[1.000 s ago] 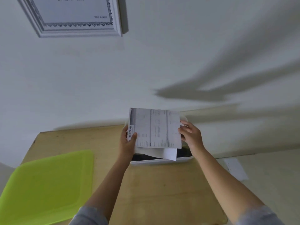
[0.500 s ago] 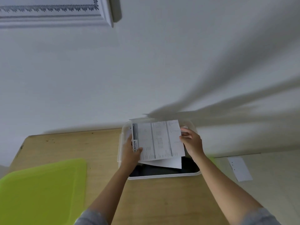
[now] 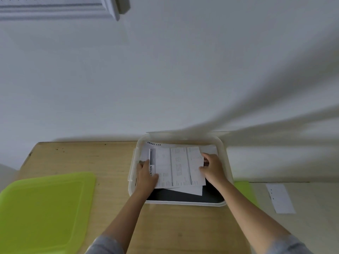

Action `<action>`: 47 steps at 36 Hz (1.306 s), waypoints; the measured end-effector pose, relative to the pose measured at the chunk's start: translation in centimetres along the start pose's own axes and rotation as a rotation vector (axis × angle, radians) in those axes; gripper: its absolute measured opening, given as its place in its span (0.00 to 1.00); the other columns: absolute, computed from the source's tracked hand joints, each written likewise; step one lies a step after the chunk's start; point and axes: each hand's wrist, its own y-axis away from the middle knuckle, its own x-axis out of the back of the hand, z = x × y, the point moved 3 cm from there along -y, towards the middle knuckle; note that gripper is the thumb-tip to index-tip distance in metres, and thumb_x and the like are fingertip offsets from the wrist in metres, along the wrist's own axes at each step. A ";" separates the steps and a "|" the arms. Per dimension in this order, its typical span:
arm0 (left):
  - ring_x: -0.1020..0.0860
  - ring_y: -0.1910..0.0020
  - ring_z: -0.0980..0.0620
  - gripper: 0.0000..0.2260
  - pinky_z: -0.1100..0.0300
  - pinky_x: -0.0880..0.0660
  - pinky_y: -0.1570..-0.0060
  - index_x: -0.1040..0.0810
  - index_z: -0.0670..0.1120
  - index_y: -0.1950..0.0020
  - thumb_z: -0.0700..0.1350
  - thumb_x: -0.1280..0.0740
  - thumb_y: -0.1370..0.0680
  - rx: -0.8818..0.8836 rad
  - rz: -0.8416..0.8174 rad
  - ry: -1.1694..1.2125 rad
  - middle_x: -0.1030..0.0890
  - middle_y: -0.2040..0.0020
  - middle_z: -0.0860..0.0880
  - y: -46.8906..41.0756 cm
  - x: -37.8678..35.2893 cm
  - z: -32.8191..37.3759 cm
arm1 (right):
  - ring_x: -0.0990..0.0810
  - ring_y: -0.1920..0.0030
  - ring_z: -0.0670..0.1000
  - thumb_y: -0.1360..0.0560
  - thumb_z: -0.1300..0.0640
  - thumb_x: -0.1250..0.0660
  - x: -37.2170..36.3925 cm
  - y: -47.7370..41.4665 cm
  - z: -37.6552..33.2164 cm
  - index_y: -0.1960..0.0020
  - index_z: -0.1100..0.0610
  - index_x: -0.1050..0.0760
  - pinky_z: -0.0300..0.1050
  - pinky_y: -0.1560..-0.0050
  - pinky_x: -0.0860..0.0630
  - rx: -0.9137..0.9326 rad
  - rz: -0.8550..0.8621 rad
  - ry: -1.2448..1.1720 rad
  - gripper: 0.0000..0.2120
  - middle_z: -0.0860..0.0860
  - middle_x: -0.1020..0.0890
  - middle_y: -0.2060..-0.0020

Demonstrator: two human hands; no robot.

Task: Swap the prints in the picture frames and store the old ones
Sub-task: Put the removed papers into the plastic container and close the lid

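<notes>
A printed sheet with columns of text [image 3: 178, 166] lies low inside a clear plastic storage box [image 3: 224, 162] on the wooden table [image 3: 82, 158]. My left hand [image 3: 146, 176] pinches the sheet's left edge. My right hand [image 3: 211, 167] grips its right edge. Other white papers and a dark sheet [image 3: 183, 197] lie under it in the box. A white ornate picture frame [image 3: 60, 8] hangs on the wall at the top left, cut off by the view's edge.
A lime green box lid [image 3: 42, 208] lies on the table's left part. A second green piece [image 3: 242, 189] shows right of the box. A strip of white paper [image 3: 279, 197] lies on the floor at the right. The wall runs right behind the table.
Both hands have lowered the printed sheet from above the box down into it. The view has tilted downward, so the wall frame has slid up out of sight.
</notes>
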 end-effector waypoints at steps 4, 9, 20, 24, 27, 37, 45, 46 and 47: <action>0.36 0.33 0.45 0.25 0.54 0.38 0.33 0.38 0.41 0.30 0.39 0.35 0.25 -0.059 0.011 -0.085 0.39 0.33 0.43 0.5 -0.2 0.4 | 0.26 0.48 0.50 0.31 0.67 0.35 -0.2 -0.3 0.7 0.41 0.60 0.27 0.42 0.48 0.26 -0.008 -0.003 0.090 0.18 0.54 0.27 0.46; 0.33 0.36 0.48 0.22 0.59 0.36 0.38 0.36 0.39 0.30 0.43 0.37 0.22 -0.140 0.032 -0.029 0.36 0.34 0.44 1.1 1.0 1.8 | 0.29 0.39 0.53 0.25 0.64 0.38 0.9 0.8 -2.3 0.30 0.59 0.36 0.39 0.46 0.30 -0.014 0.001 0.137 0.24 0.56 0.33 0.37; 0.32 0.38 0.45 0.18 0.55 0.35 0.39 0.31 0.40 0.33 0.46 0.40 0.21 -0.322 0.247 -0.088 0.30 0.37 0.44 1.9 14.9 -2.2 | 0.33 0.32 0.52 0.24 0.63 0.40 -4.0 5.2 -16.7 0.30 0.60 0.37 0.42 0.34 0.38 0.279 -0.038 0.160 0.22 0.55 0.31 0.34; 0.33 0.37 0.46 0.18 0.53 0.34 0.39 0.31 0.40 0.33 0.47 0.41 0.20 -0.311 0.303 -0.178 0.30 0.36 0.44 2.7 20.2 -8.0 | 0.34 0.32 0.52 0.23 0.62 0.40 -9.7 8.4 -20.6 0.30 0.58 0.37 0.41 0.35 0.38 0.329 -0.081 0.155 0.22 0.55 0.32 0.32; 0.34 0.35 0.47 0.20 0.53 0.32 0.39 0.33 0.41 0.31 0.49 0.42 0.20 -0.230 0.321 -0.249 0.31 0.34 0.46 3.5 23.8 -14.2 | 0.38 0.28 0.51 0.22 0.61 0.41 -15.1 11.2 -21.8 0.28 0.58 0.39 0.43 0.31 0.42 0.318 -0.104 0.144 0.23 0.54 0.35 0.29; 0.43 0.28 0.42 0.31 0.47 0.39 0.32 0.47 0.42 0.25 0.58 0.44 0.21 0.163 0.260 -0.366 0.42 0.27 0.42 7.7 30.8 -33.9 | 0.45 0.26 0.51 0.21 0.52 0.41 -30.4 18.4 -19.0 0.25 0.58 0.49 0.45 0.27 0.45 0.114 -0.169 0.260 0.30 0.53 0.43 0.26; 0.43 0.27 0.41 0.31 0.48 0.44 0.30 0.45 0.38 0.26 0.50 0.37 0.22 0.099 0.189 -0.134 0.44 0.25 0.39 8.5 30.5 -37.4 | 0.53 0.25 0.53 0.22 0.49 0.41 -34.6 22.2 -18.3 0.25 0.62 0.54 0.42 0.27 0.54 0.079 -0.061 0.340 0.34 0.56 0.51 0.25; 0.43 0.27 0.41 0.31 0.49 0.44 0.29 0.44 0.37 0.26 0.49 0.36 0.23 0.103 0.204 -0.098 0.44 0.26 0.39 8.6 30.5 -37.5 | 0.53 0.25 0.54 0.22 0.49 0.39 -34.8 22.5 -18.4 0.25 0.62 0.53 0.43 0.27 0.53 0.069 -0.047 0.314 0.35 0.56 0.50 0.25; 0.43 0.27 0.41 0.31 0.49 0.44 0.29 0.43 0.37 0.26 0.48 0.35 0.23 0.107 0.215 -0.063 0.43 0.26 0.39 8.7 30.5 -37.6 | 0.53 0.25 0.54 0.23 0.50 0.37 -35.0 22.8 -18.5 0.25 0.62 0.52 0.43 0.27 0.52 0.057 -0.036 0.275 0.36 0.56 0.50 0.25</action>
